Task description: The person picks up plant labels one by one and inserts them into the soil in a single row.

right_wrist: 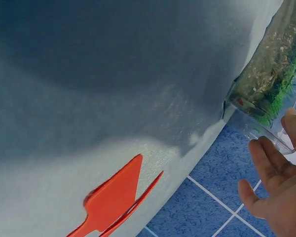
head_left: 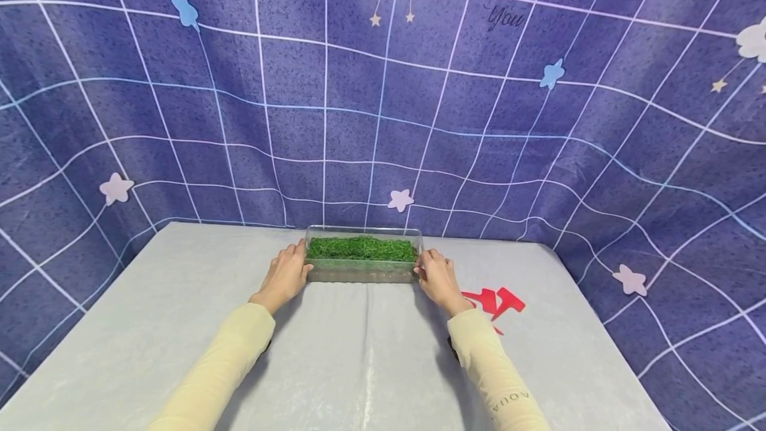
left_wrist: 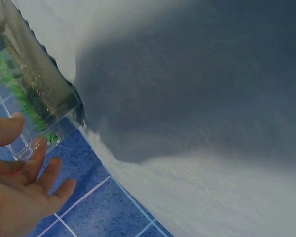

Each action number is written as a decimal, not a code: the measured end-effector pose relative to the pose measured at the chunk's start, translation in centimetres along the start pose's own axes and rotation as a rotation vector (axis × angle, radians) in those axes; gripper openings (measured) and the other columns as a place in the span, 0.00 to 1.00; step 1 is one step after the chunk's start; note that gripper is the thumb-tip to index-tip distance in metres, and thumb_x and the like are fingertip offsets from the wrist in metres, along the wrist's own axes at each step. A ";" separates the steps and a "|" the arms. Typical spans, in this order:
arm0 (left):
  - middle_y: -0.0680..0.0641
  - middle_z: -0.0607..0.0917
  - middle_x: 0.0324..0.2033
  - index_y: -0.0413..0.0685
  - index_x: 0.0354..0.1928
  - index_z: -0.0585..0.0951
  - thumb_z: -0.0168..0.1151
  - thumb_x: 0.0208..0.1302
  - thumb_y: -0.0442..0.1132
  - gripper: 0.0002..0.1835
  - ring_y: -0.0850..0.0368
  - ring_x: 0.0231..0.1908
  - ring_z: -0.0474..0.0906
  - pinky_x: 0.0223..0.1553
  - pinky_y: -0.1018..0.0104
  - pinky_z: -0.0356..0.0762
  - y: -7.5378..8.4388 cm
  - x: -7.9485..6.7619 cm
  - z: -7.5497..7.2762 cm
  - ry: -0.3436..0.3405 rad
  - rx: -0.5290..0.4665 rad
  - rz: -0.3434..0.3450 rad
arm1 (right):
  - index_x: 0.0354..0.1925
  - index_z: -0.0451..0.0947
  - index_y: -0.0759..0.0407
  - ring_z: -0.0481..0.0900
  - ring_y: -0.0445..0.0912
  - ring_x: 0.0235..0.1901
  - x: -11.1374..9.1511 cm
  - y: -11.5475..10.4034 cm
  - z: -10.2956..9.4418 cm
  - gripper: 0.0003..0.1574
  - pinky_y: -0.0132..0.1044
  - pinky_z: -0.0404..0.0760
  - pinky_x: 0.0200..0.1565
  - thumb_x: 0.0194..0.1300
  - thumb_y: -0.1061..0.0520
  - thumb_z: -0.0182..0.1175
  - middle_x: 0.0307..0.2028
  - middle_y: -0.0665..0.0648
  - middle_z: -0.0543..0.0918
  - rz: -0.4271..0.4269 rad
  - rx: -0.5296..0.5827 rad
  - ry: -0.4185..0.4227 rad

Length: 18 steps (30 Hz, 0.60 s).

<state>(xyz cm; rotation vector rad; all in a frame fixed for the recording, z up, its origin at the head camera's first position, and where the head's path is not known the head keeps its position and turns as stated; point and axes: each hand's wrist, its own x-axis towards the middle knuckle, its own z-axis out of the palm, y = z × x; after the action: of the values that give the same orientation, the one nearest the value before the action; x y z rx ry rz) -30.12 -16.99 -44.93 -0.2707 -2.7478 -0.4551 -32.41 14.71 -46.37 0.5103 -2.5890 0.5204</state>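
A long clear plastic box (head_left: 362,274) stands near the back edge of the table. Green grass-like plants (head_left: 359,249) fill its top, above a brown, soil-like layer (left_wrist: 44,84) seen through the wall. My left hand (head_left: 286,275) grips the left end, thumb at the front corner and fingers along the side. At the opposite end, my right hand (head_left: 439,278) holds the box the same way. In both wrist views, thumb and fingers meet the clear end wall near its rim, while the outer fingers spread away from it.
Several red T-shaped plant labels (head_left: 507,302) lie on the table beside my right wrist, partly hidden by the sleeve. The table wears a pale grey cloth (head_left: 335,358). Behind it hangs a blue curtain (head_left: 287,125) with grid lines, stars and clouds.
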 end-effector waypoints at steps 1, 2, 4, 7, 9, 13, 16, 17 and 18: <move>0.33 0.77 0.42 0.28 0.60 0.63 0.60 0.58 0.38 0.32 0.37 0.43 0.74 0.45 0.44 0.75 0.0 -0.1 0.0 0.003 0.001 0.003 | 0.29 0.72 0.59 0.75 0.54 0.35 -0.1 0.1 0.0 0.05 0.50 0.71 0.40 0.56 0.62 0.60 0.32 0.58 0.77 -0.010 0.003 0.009; 0.33 0.77 0.42 0.28 0.60 0.63 0.60 0.58 0.38 0.32 0.37 0.42 0.74 0.44 0.44 0.75 0.0 -0.1 0.0 0.006 0.001 0.006 | 0.29 0.71 0.58 0.75 0.53 0.34 -0.2 0.2 0.2 0.04 0.49 0.71 0.40 0.58 0.60 0.58 0.31 0.57 0.76 -0.033 -0.004 0.033; 0.33 0.77 0.41 0.28 0.60 0.63 0.60 0.57 0.38 0.32 0.37 0.42 0.74 0.44 0.44 0.75 0.1 -0.2 -0.1 0.012 -0.001 0.011 | 0.29 0.71 0.57 0.75 0.53 0.33 -0.3 0.3 0.2 0.04 0.49 0.71 0.40 0.58 0.59 0.57 0.31 0.57 0.76 -0.052 0.002 0.047; 0.34 0.78 0.41 0.28 0.60 0.64 0.61 0.57 0.38 0.31 0.38 0.42 0.74 0.44 0.44 0.75 0.1 -0.4 -0.2 0.018 -0.002 0.017 | 0.29 0.71 0.57 0.75 0.52 0.33 -0.5 0.4 0.1 0.04 0.51 0.71 0.41 0.59 0.59 0.57 0.31 0.56 0.76 -0.063 -0.002 0.050; 0.34 0.78 0.40 0.29 0.60 0.63 0.61 0.57 0.38 0.31 0.38 0.42 0.74 0.44 0.44 0.75 0.0 -0.5 -0.1 0.017 -0.003 0.018 | 0.29 0.72 0.58 0.75 0.54 0.34 -0.6 0.1 -0.2 0.05 0.53 0.71 0.42 0.56 0.61 0.59 0.31 0.57 0.76 -0.048 0.010 0.027; 0.35 0.78 0.40 0.29 0.60 0.63 0.60 0.57 0.38 0.32 0.38 0.42 0.74 0.44 0.44 0.75 -0.1 -0.8 0.0 0.018 -0.006 0.025 | 0.30 0.72 0.58 0.76 0.53 0.35 -0.7 -0.2 -0.6 0.05 0.52 0.72 0.44 0.55 0.61 0.61 0.32 0.57 0.77 -0.023 -0.028 -0.014; 0.36 0.78 0.39 0.29 0.60 0.63 0.61 0.57 0.38 0.32 0.38 0.41 0.74 0.43 0.44 0.75 -0.1 -0.9 0.0 0.025 -0.009 0.030 | 0.30 0.73 0.57 0.76 0.51 0.36 -0.9 -0.3 -0.8 0.04 0.50 0.72 0.45 0.56 0.60 0.61 0.33 0.55 0.77 -0.016 -0.045 -0.038; 0.36 0.78 0.39 0.29 0.60 0.64 0.61 0.57 0.38 0.32 0.38 0.41 0.74 0.43 0.44 0.75 -0.1 -1.0 0.0 0.030 -0.010 0.035 | 0.30 0.73 0.56 0.76 0.51 0.36 -1.0 -0.3 -0.9 0.04 0.50 0.71 0.45 0.56 0.60 0.61 0.33 0.55 0.77 -0.019 -0.043 -0.039; 0.36 0.78 0.38 0.29 0.59 0.64 0.61 0.56 0.38 0.32 0.39 0.40 0.74 0.43 0.44 0.75 -0.1 -1.0 0.0 0.034 -0.011 0.037 | 0.30 0.73 0.56 0.76 0.51 0.36 -1.0 -0.3 -1.0 0.04 0.51 0.71 0.46 0.56 0.60 0.61 0.33 0.55 0.77 -0.023 -0.039 -0.041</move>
<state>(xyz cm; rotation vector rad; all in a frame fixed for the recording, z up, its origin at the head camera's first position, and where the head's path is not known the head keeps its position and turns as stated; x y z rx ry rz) -29.19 -17.24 -45.33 -0.3135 -2.7028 -0.4603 -31.07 15.16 -45.97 0.5418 -2.6236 0.4552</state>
